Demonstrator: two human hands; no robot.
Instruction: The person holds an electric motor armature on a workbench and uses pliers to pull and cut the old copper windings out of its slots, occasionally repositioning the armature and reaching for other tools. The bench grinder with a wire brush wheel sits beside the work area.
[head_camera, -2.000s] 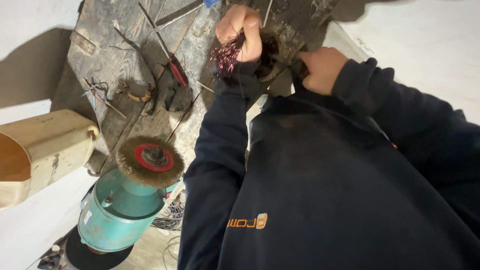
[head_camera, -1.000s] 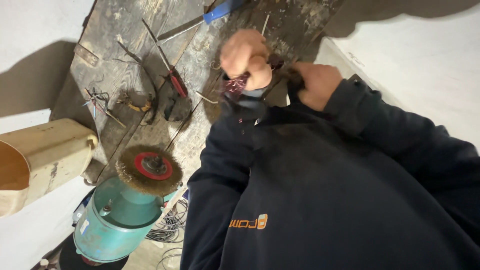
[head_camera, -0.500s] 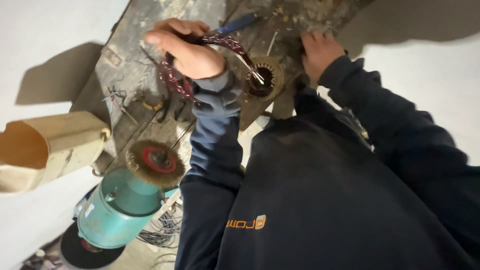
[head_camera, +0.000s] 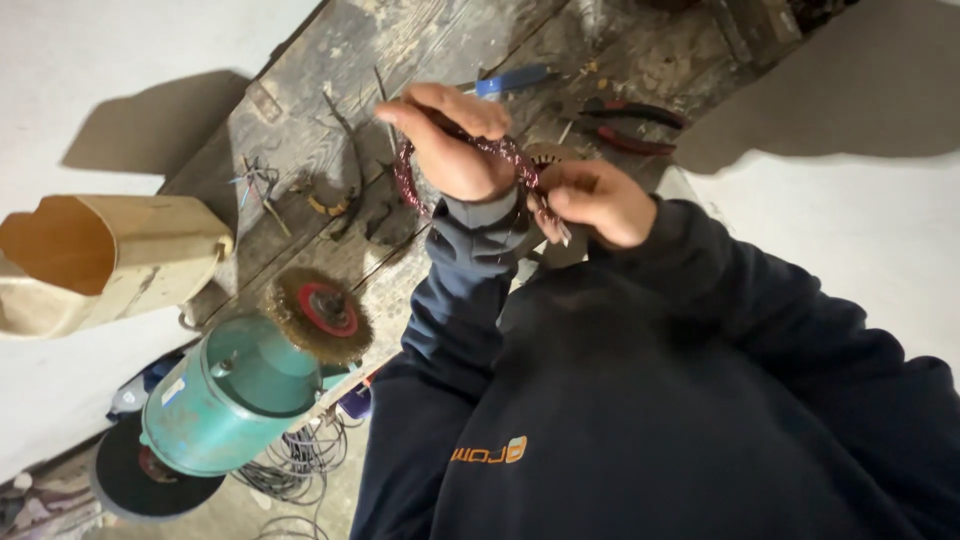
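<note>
My left hand (head_camera: 450, 140) is raised above a worn wooden workbench (head_camera: 320, 70) and grips a loop of reddish copper wire (head_camera: 405, 180) that curls around its fingers. My right hand (head_camera: 595, 200) is close beside it, pinching the other end of the same wire coil (head_camera: 520, 160) near my chest. Both arms wear dark navy sleeves. Part of the coil is hidden behind my left hand.
A teal bench grinder (head_camera: 235, 400) with a wire brush wheel (head_camera: 318, 312) sits at the bench's near left edge. A cut tan plastic jug (head_camera: 100, 255) lies to the left. Red-handled pliers (head_camera: 630, 125), a blue-handled tool (head_camera: 510, 80) and small scraps lie on the bench.
My left hand lifted the wire coil off the bench and brought it back toward my chest. My right hand left the bench and took hold of the wire's end.
</note>
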